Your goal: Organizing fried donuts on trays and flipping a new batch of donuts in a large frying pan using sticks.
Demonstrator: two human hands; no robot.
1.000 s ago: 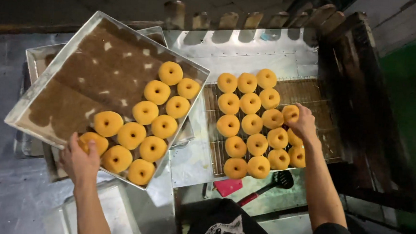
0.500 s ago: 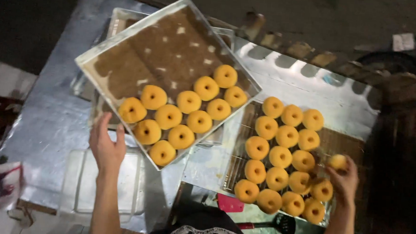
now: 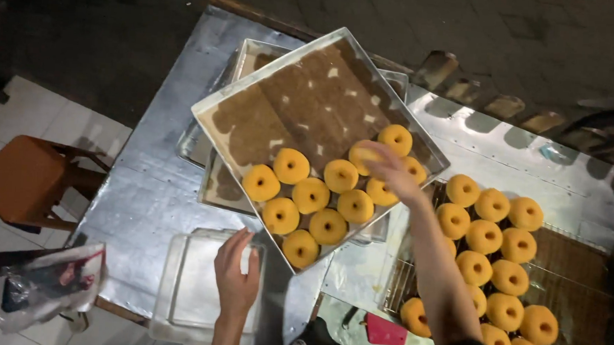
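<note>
Our right hand (image 3: 390,168) reaches across the upper tray, its fingers closed around one golden ring doughnut (image 3: 361,154) at the tray's right side. Our left hand (image 3: 237,274) lies flat with fingers extended, holding nothing, its fingertips at the near corner of the same tray; the palm rests over a clear plastic lid (image 3: 189,292) on the tabletop.

The upper tray (image 3: 310,103) is a shallow rectangular metal pan lined with stained brown paper. It sits skewed on top of other metal trays (image 3: 222,182). About ten doughnuts (image 3: 311,195) occupy its near half, touching one another in rows; the far half is bare paper.

To the right, a wire rack (image 3: 569,256) carries further rows of doughnuts (image 3: 484,236), partly hidden by our right forearm. All of this rests on a sheet-metal table (image 3: 152,178). A pink scraper (image 3: 385,330) lies near the table's near edge. An orange stool (image 3: 26,179) and a crumpled plastic bag (image 3: 53,282) are off the table's left side.
</note>
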